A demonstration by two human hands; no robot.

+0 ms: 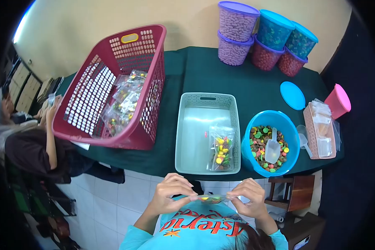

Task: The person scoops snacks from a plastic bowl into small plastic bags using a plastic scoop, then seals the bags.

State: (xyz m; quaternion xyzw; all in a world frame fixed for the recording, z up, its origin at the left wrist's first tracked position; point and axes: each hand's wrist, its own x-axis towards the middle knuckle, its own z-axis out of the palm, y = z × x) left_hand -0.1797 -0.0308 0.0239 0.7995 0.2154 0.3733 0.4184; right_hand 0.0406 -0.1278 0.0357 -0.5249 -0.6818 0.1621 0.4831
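Candy packet (212, 199) at six o'clock from a pale tray (195, 129), opposite ends pinched in the fingers of the left hand (171, 194) and right hand (251, 197); blue tub (271, 118) at the tray's three o'clock.

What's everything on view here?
Laundry basket: 1, maroon, left
Tray: 1, pale green, centre
Filled bags: several, clear, in both
Candy bucket: 1, blue, beside tray
Scoops: 2, clear, in and beside bucket
Lid: 1, blue, behind bucket
Tubs: 6, purple- or blue-lidded, back right
Small basket: 1, pink, far right
Canister: 1, pink, right edge
Tablecloth: 1, green, underneath
Co-worker: 1, dark clothes, left
Held bag: 1, clear, between hands
Left hand: 1, bare, front
Right hand: 1, bare, front
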